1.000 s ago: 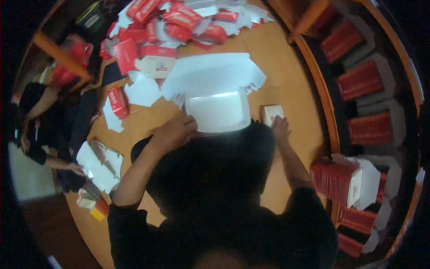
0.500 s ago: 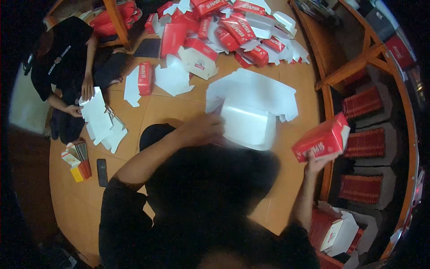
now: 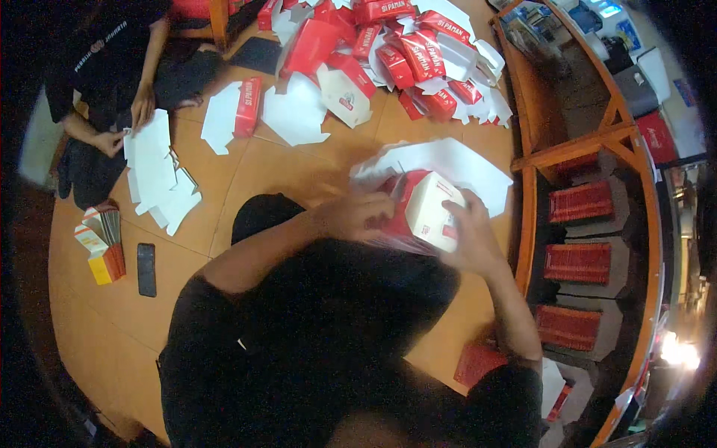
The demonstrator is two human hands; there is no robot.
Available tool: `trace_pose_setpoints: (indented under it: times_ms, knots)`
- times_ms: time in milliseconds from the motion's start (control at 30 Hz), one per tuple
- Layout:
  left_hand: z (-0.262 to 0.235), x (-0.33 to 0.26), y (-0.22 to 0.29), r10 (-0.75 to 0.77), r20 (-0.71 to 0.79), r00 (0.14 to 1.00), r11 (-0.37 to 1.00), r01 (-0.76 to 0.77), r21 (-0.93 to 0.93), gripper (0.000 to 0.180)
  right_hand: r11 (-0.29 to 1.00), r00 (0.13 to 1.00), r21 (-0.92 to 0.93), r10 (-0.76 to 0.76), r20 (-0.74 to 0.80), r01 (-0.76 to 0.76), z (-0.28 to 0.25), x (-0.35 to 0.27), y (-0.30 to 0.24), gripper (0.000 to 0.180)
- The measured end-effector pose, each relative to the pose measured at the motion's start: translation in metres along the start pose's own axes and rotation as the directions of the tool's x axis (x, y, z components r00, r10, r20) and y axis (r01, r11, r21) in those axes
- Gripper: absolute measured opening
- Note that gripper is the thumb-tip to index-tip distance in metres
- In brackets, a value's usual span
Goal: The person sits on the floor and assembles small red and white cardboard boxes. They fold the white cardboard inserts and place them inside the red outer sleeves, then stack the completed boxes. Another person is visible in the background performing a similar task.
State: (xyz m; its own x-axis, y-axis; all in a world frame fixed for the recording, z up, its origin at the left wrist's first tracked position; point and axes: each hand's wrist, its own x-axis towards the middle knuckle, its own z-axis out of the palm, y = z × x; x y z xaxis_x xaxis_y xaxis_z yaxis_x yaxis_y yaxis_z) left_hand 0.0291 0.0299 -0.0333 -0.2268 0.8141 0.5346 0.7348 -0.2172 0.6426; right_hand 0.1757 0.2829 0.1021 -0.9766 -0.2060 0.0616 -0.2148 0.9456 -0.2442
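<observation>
My right hand [image 3: 472, 233] grips a red-and-cream carton [image 3: 437, 207] in front of me, its thumb and fingers spread over the cream face. At the carton's left side, my left hand [image 3: 360, 216] has its fingers curled round the edge of a white-lined carton [image 3: 403, 243]. Only a blurred, pale rim of that piece shows beneath the red-and-cream one, so how far the two overlap is unclear. Just behind them lies an unfolded white carton sheet [image 3: 467, 163], partly covered.
A heap of red cartons [image 3: 426, 56] fills the far side. At left, a co-worker's hands [image 3: 138, 112] touch white carton sheets [image 3: 153, 172]. A phone [image 3: 146, 269] and a small fanned bundle [image 3: 103, 243] lie nearby. A wooden rack [image 3: 526, 224] with red carton stacks [image 3: 579, 263] stands right.
My right hand has brought its carton leftward from beside the rack to my left hand. The white-lined carton is now mostly covered. The view has shifted to the right.
</observation>
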Motion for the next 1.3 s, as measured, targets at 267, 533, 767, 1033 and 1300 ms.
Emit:
trace_pose_setpoints:
  times_ms: [267,533,767,1033,1300]
  knots:
    - [0.001,-0.009,-0.01,0.033,-0.078,0.996,0.994,-0.04,-0.098,0.027,0.999,0.998,0.018,0.05,-0.041,-0.05,0.004,0.003,0.001,0.092]
    - [0.002,-0.005,-0.007,0.096,-0.118,0.988,0.993,-0.103,-0.057,0.016,0.987,0.998,-0.148,0.06,0.004,-0.059,0.008,0.003,-0.006,0.089]
    - [0.005,-0.003,-0.004,0.061,-0.113,0.992,0.997,-0.065,-0.028,0.015,0.985,0.998,-0.159,0.057,-0.034,-0.062,0.012,0.0,-0.015,0.088]
    - [-0.003,0.001,0.002,-0.134,-0.035,0.99,0.982,0.128,-0.138,0.013,0.986,0.997,-0.159,0.036,-0.068,-0.046,0.016,-0.001,-0.007,0.09]
    - [0.001,0.006,0.005,-0.19,-0.069,0.979,0.956,0.169,-0.238,0.015,0.978,0.996,-0.192,0.077,-0.039,-0.083,0.015,-0.002,-0.011,0.092]
